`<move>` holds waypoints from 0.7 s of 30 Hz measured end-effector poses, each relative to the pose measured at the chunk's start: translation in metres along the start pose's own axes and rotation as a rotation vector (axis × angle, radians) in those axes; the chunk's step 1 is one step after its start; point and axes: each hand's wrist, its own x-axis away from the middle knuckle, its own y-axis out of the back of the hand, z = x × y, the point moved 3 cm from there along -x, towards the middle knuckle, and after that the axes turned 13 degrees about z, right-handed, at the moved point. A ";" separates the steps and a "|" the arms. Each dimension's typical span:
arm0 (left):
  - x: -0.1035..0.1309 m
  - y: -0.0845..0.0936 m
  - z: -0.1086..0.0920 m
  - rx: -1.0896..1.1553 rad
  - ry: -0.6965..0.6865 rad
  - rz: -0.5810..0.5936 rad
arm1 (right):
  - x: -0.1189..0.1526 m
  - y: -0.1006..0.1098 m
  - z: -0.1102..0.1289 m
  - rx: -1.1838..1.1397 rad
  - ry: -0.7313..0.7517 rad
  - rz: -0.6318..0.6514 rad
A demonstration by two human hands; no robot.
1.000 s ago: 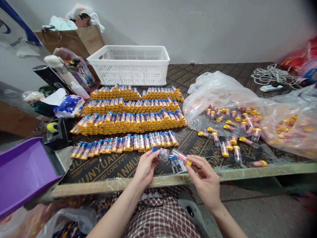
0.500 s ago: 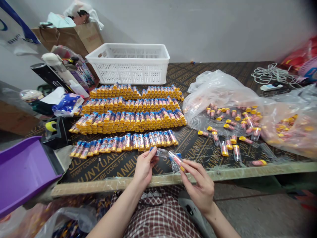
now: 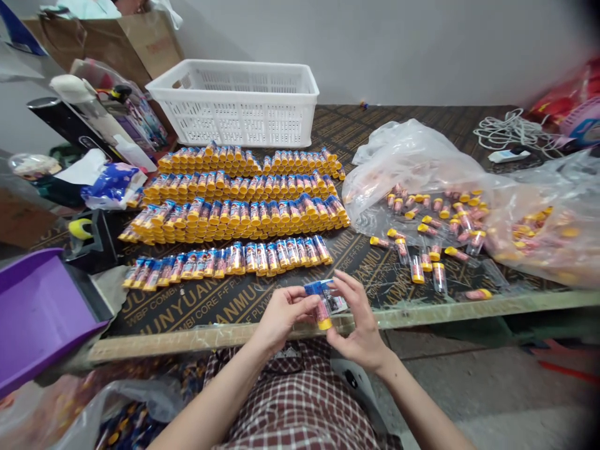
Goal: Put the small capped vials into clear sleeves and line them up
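Over the table edge [image 3: 187,340], the left hand [image 3: 277,317] pinches a tube [image 3: 323,315], grip narrow; the right hand [image 3: 363,331] arches alongside, thumb spread.

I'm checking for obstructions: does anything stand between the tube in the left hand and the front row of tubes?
Nothing visible does: patterned tabletop separates the tube, pinched by the left hand, from the front row.

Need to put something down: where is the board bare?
The dark board looks mostly bare in front, between the nearest tube row and wooden edge, left of the left hand; and at the back, between the white basket and cable. Crowded: the stacked rows before the basket, and the right, with loose tubes and plastic bag.
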 end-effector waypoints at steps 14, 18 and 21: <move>0.005 -0.007 0.009 0.020 0.061 0.012 | 0.000 -0.010 -0.001 -0.316 0.015 0.072; 0.005 -0.008 0.011 0.005 0.073 0.010 | -0.003 -0.012 0.003 -0.322 0.026 0.091; 0.007 0.003 -0.001 -0.074 0.027 -0.043 | -0.013 0.000 -0.008 -0.220 0.045 0.159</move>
